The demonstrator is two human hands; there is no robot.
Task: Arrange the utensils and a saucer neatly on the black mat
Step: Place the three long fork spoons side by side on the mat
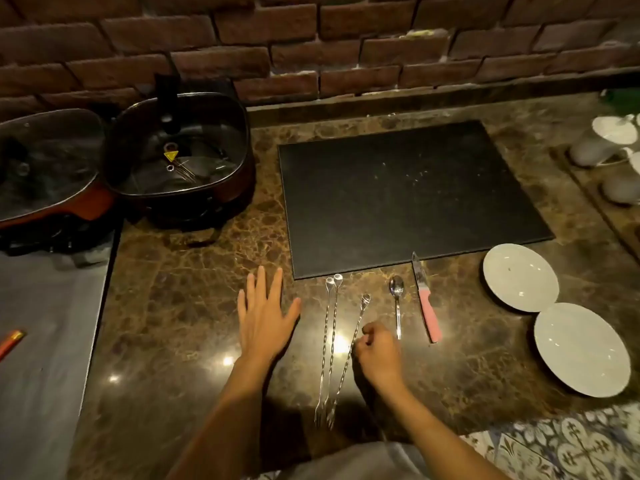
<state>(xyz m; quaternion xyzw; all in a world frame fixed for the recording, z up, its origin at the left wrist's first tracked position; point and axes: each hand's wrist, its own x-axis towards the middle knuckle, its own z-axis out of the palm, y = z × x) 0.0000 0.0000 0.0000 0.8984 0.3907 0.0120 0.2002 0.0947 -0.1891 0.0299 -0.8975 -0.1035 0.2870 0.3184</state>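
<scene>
Right grip pinched on one of three twisted stirrers; left grip flat, empty; two saucers.

We face a wall of dark red brick with pale mortar lines, running the full width behind the counter. The counter is polished brown marble veined in lighter tan, and small bright reflections of overhead lamps sit on its near part. Against the brick wall, at the counter's far left, we see two glass-lidded electric pans. Left of the counter lies a lower grey surface. At the counter's near right corner, patterned blue-and-white floor tiles show. The room is dim and warmly lit.
</scene>
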